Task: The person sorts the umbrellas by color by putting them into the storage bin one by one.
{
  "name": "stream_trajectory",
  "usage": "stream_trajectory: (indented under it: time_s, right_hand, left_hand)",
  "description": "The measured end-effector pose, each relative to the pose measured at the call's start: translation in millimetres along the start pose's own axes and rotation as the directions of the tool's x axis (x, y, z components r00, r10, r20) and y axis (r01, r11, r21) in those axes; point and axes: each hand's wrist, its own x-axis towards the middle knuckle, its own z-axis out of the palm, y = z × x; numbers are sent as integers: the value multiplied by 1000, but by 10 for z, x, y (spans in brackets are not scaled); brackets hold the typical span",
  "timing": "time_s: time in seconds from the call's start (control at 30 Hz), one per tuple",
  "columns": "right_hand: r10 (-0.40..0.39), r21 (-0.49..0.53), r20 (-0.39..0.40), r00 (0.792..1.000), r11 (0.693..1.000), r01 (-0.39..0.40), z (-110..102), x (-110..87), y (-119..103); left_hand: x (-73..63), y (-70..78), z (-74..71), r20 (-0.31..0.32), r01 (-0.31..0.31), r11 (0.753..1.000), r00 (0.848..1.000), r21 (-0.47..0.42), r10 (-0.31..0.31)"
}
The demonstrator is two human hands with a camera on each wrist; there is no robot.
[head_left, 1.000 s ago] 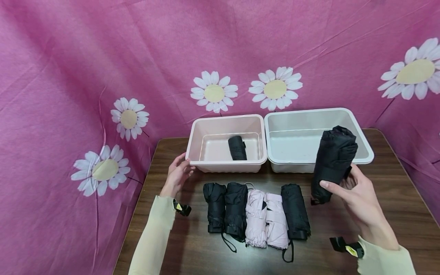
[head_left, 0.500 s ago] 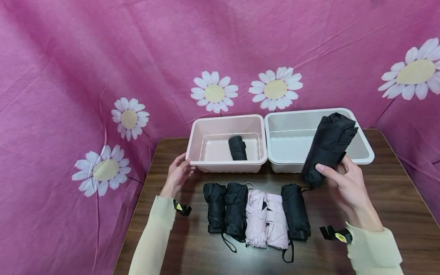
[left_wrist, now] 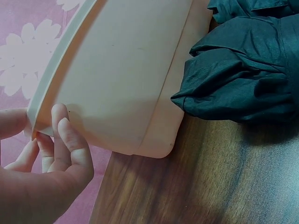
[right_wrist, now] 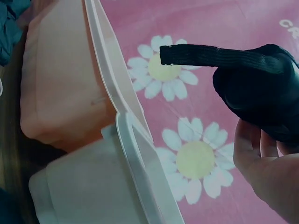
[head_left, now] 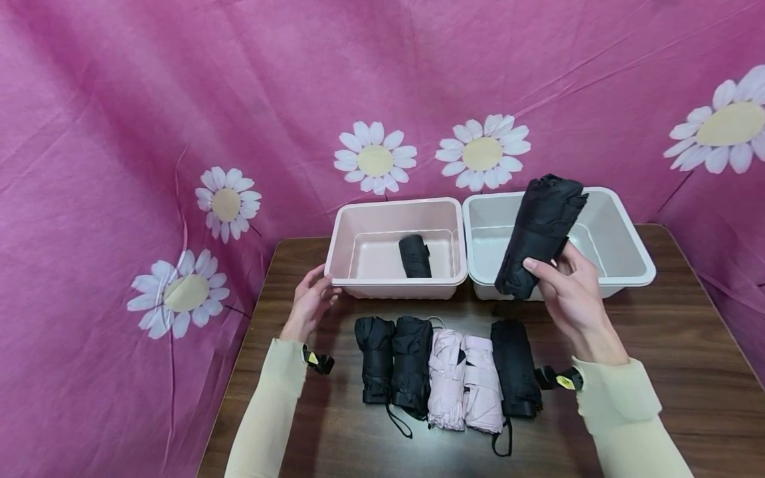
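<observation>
My right hand point(head_left: 574, 292) grips a folded black umbrella point(head_left: 540, 229) with the thumb across its near side. It is held tilted over the front of the white bin point(head_left: 635, 277). In the right wrist view the umbrella's strap point(right_wrist: 201, 55) sticks out from its end. My left hand point(head_left: 309, 302) pinches the front left corner of the pink bin point(head_left: 394, 287), thumb and fingers at the rim point(left_wrist: 51, 77). Inside that bin lies a short black umbrella point(head_left: 415, 256).
In front of the bins, a row of folded umbrellas lies on the wooden table point(head_left: 335, 431): black ones point(head_left: 375, 362) at the left, two pale pink ones point(head_left: 447, 382) in the middle, and a black one point(head_left: 515, 365) at the right. A pink flowered cloth point(head_left: 287, 99) hangs behind.
My right hand has carried the black umbrella left and farther from me, from beside the white bin's right front to over its left front. The left hand stays at the pink bin.
</observation>
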Motion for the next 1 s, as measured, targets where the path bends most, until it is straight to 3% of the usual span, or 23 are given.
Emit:
stream_trajectory:
  time_s: [0.2,0.6,0.8,0.9,1.0]
  right_hand:
    - [41,-34,-19,999,999,-41,132,180,109]
    - [40,-246,-74,996,968,-57,268,483,394]
    - [48,-437,-107,993,895,-90,323,580,528]
    - [59,-537,-104,993,837,-106,354,610,587]
    - [72,-637,-107,992,760,-124,366,633,645]
  left_hand:
    - [3,-9,3,-5,-2,1000,1000,-5,2]
    - [14,-11,6,-5,-13,1000,1000,12,13]
    - [22,-24,3,-8,-12,1000,1000,12,12]
    - [26,-34,-1,-11,-13,1000,1000,14,13]
    - [33,-47,-8,-8,-17,1000,1000,4,17]
